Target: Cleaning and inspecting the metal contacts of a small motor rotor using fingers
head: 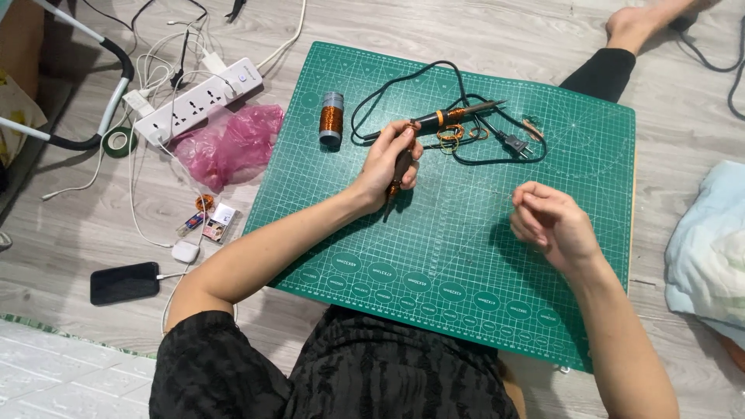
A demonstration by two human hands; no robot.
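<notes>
My left hand (388,159) is closed around a dark slim tool (400,172) wound with copper wire, held over the green cutting mat (466,264). My right hand (549,221) hovers over the mat's right half with its fingers pinched together; a very thin wire seems to run from it, but this is hard to see. Just beyond my left hand lie a soldering iron (450,116) with an orange collar, its black cord (403,85) and plug (514,143), and small copper wire coils (452,136). A spool of copper wire (331,119) stands upright further left.
On the wooden floor to the left are a white power strip (198,99), a pink plastic bag (229,143), a tape roll (119,141), a black phone (124,282) and small items. A pale blue cloth (710,248) lies at right. My bare foot (632,23) rests top right.
</notes>
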